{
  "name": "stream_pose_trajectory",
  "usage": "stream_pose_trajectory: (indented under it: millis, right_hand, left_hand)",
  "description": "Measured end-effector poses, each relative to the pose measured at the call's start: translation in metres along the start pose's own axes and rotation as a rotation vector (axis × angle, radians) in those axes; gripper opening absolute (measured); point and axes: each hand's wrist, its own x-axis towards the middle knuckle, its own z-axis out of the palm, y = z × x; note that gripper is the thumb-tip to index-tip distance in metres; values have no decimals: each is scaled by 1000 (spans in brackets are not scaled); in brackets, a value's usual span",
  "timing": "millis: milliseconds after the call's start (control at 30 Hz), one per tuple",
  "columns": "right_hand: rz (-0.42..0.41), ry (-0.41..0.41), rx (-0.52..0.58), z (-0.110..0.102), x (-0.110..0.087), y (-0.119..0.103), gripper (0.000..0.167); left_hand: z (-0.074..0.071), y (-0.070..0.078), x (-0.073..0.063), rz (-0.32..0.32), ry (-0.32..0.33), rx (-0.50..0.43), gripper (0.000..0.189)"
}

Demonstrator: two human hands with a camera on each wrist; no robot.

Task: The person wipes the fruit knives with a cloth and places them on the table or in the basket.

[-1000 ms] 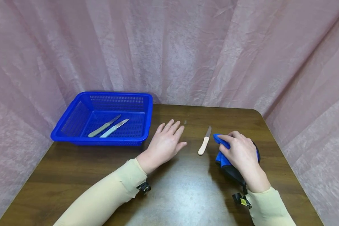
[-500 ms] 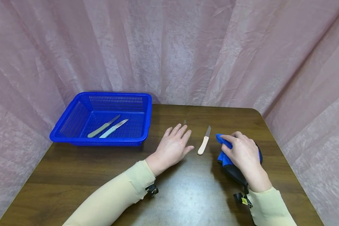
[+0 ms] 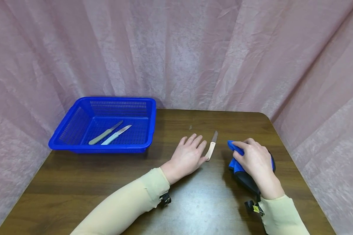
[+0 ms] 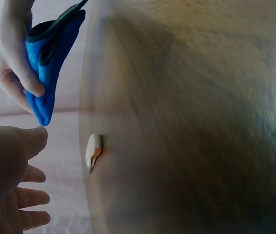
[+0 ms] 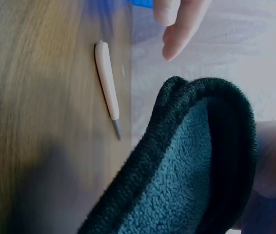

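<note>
A small knife with a cream handle (image 3: 210, 151) lies on the wooden table, blade pointing away. My left hand (image 3: 187, 158) hovers just left of it, palm down with fingers spread; its thumb overlaps the handle's end in the head view. In the left wrist view a gap shows between that hand and the knife (image 4: 94, 148). My right hand (image 3: 255, 160) grips a folded blue cloth with black edging (image 3: 236, 165), to the right of the knife. The cloth's thick rim (image 5: 201, 87) fills much of the right wrist view and hides most of that hand.
A blue plastic basket (image 3: 53, 145) stands at the table's back left. Inside it lie two more small knives, one with a grey-green handle (image 3: 100, 137) and one with a pale blue handle (image 3: 110, 139). A pink curtain (image 3: 176, 55) hangs right behind the table.
My left hand has moved right and a little nearer to me, up to the knife's handle. The right hand, still gripping the cloth, has shifted slightly to the right.
</note>
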Motion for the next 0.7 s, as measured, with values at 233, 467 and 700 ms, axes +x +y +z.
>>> stream_pose_trajectory:
  millis: [233,467,700]
  right_hand:
    - [8,-6,-3,0,-2,7,39]
    - [15,-14,-8,1,-3,10,40]
    - [12,-15,-13,3,-4,11,40]
  left_hand:
    - [9,11,6,8,-94,0,61]
    - [20,20,8,28,-145,8,62]
    - [26,28,8,56,-134,9,58]
